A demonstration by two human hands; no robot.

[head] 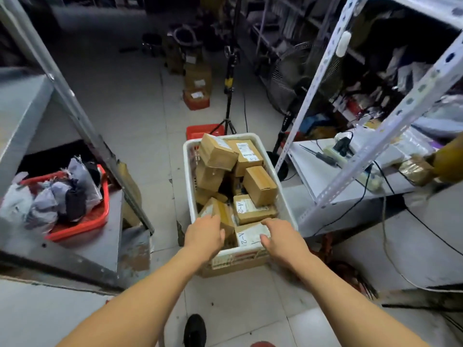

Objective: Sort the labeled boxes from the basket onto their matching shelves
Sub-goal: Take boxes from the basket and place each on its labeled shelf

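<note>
Reaching down from the head view, the person's left hand [205,237] lies over the near left corner of the white basket [188,171], its fingers curved down onto a tilted cardboard box [220,211], though whether they actually grip it cannot be told, while the right hand [281,239] rests on the near box marked A-2 [248,235], thumb against its near edge and fingers curled over its far right corner, clamped on it. Just behind that one sits a second box labelled A-2 [250,209], and more plain brown boxes are piled toward the far end of the basket, which stands on the tiled floor [140,116] between two metal shelf racks. On the left shelf [105,244] a red tray [82,226] holds bagged items; the right rack's lower shelf [325,176] carries a power strip and cables
</note>
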